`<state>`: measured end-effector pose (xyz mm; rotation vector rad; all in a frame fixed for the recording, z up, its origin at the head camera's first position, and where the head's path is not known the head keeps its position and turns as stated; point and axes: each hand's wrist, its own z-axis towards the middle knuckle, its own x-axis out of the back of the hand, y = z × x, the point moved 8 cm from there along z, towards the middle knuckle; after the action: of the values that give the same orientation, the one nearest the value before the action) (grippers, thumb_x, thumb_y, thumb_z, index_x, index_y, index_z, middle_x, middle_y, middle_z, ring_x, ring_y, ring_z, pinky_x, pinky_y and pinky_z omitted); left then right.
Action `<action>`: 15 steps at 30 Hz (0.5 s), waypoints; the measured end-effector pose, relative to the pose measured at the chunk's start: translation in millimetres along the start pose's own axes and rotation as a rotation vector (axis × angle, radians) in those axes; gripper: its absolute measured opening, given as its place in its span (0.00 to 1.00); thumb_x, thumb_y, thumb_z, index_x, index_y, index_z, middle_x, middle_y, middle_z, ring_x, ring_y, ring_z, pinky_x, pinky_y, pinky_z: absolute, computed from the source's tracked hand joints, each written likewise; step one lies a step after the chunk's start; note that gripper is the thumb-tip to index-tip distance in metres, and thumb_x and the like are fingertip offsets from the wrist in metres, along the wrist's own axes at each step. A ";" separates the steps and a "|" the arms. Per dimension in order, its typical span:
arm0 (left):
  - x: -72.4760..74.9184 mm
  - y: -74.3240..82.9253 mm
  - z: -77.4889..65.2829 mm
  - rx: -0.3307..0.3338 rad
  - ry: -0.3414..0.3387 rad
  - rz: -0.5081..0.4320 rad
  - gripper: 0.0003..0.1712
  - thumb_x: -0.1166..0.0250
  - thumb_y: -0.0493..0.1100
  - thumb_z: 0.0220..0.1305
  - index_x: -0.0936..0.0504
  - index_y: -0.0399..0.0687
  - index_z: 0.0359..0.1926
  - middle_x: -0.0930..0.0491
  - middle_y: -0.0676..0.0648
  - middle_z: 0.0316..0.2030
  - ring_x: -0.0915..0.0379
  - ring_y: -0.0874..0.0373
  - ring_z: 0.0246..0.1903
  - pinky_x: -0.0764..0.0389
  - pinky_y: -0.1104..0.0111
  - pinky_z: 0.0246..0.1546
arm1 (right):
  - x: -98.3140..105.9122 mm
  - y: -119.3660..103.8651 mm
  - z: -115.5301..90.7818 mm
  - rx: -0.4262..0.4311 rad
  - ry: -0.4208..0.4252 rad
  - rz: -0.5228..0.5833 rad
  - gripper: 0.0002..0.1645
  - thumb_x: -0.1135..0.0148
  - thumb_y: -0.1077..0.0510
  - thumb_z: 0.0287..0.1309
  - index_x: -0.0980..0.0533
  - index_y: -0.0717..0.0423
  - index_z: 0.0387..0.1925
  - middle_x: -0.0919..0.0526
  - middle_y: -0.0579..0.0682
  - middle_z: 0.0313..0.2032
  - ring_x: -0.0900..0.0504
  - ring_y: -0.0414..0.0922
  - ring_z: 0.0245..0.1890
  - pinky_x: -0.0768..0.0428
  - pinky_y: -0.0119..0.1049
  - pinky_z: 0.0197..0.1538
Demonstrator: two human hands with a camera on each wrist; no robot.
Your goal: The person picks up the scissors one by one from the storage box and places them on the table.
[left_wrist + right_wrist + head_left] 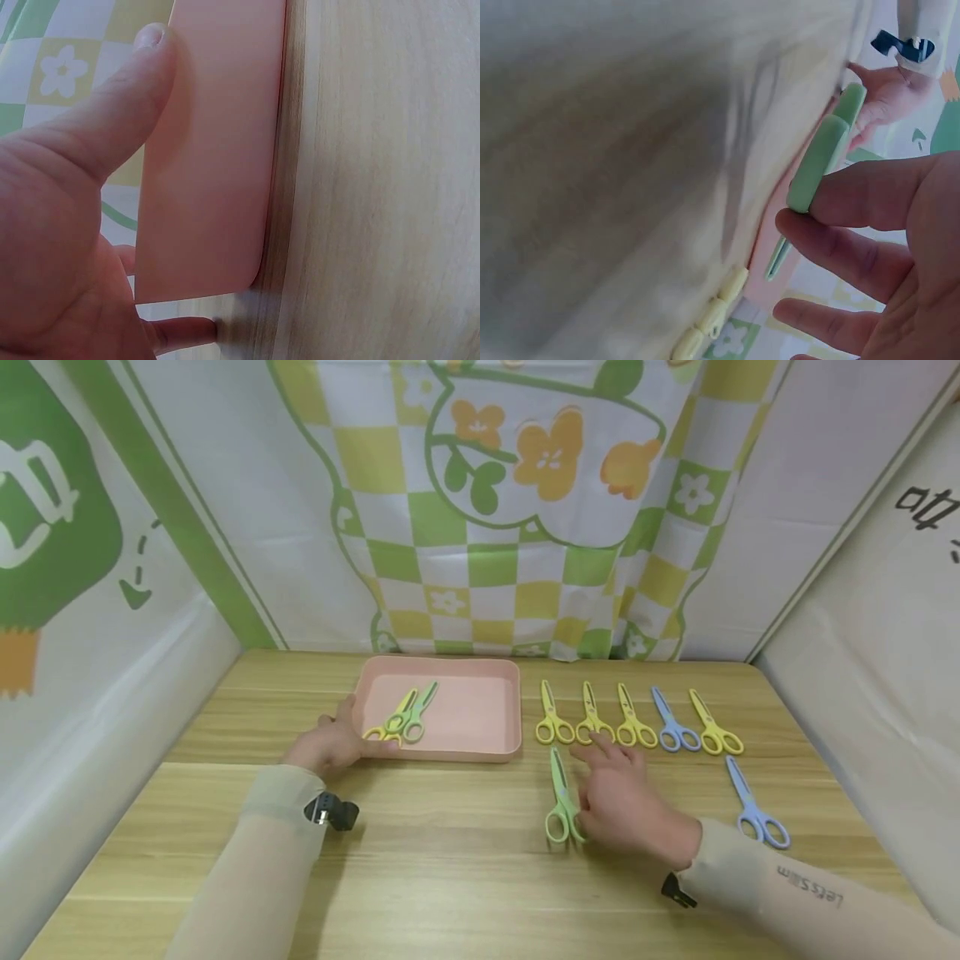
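Observation:
My right hand (pixel 618 797) pinches a handle loop of green scissors (pixel 559 789) between thumb and index finger, the other fingers spread. In the right wrist view the green scissors (pixel 821 161) hang over the table, casting a shadow on it. My left hand (pixel 333 743) rests against the near left corner of a pink tray (pixel 442 754). Its straight thumb (pixel 127 97) lies along the tray's front wall, the other fingers along the left side. Inside the tray, green scissors (pixel 415 714) lie across yellow scissors (pixel 393 727).
Right of the tray stretches a row of scissors, mostly yellow (pixel 553 722), with one blue pair (pixel 671 727) among them. Another pair of blue scissors (pixel 753 810) lies nearer, beyond my right forearm. A checked curtain (pixel 495 568) hangs behind the wooden table (pixel 420 868).

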<state>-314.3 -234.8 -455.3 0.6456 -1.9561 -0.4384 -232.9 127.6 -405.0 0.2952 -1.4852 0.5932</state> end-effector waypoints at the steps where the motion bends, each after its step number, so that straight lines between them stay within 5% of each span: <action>1: -0.5 -1.0 1.1 0.002 0.003 -0.004 0.83 0.29 0.77 0.45 0.79 0.45 0.76 0.73 0.16 0.69 0.68 0.17 0.67 0.53 0.29 0.61 | -1.8 -0.5 -1.6 0.002 0.004 -0.012 0.22 0.32 0.60 0.37 0.33 0.37 0.05 0.26 0.62 0.62 0.46 0.67 0.71 0.50 0.69 0.61; 10: -2.7 -11.7 12.0 0.021 -0.007 -0.027 0.86 0.28 0.79 0.39 0.80 0.51 0.77 0.76 0.19 0.71 0.72 0.18 0.67 0.55 0.28 0.61 | -13.5 1.1 -4.7 -0.011 -0.016 -0.083 0.19 0.38 0.62 0.38 0.33 0.39 0.05 0.21 0.61 0.58 0.40 0.68 0.68 0.47 0.68 0.61; 15: -3.1 -14.0 14.0 0.031 -0.018 -0.021 0.87 0.29 0.80 0.38 0.82 0.51 0.76 0.77 0.20 0.71 0.73 0.18 0.68 0.57 0.29 0.61 | -15.6 2.8 -5.2 -0.025 -0.023 -0.122 0.18 0.37 0.59 0.47 0.29 0.44 0.08 0.21 0.61 0.57 0.38 0.67 0.67 0.45 0.68 0.60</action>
<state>-322.2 -243.5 -471.5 0.6845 -1.9778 -0.4285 -229.7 129.8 -421.2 0.3718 -1.4842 0.4748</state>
